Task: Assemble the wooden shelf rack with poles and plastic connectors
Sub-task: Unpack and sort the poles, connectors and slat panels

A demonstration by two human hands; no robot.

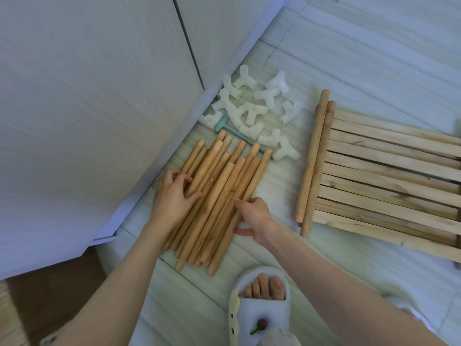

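The left hand (174, 196) is lying on the left side of a pile of short wooden poles (214, 196), its fingers spread and lightly bent over the top of them, pressing rather than grasping. The right hand (252, 218) is reaching in at the pile's right edge, its fingertips touching the outermost poles and its thumb curling beneath them; a firm grasp cannot be made out. The poles are lying side by side on the pale tiled floor (349, 58), close to a white cabinet (87, 96). Just beyond their far ends, translucent plastic connectors (257, 108) are lying in a loose heap, with a small green mallet (234, 132) among them. To the right, two longer poles (311, 166) are resting against the edge of stacked slatted wooden shelf panels (389, 181). A foot in a white slipper (259, 303) is standing nearest the camera.
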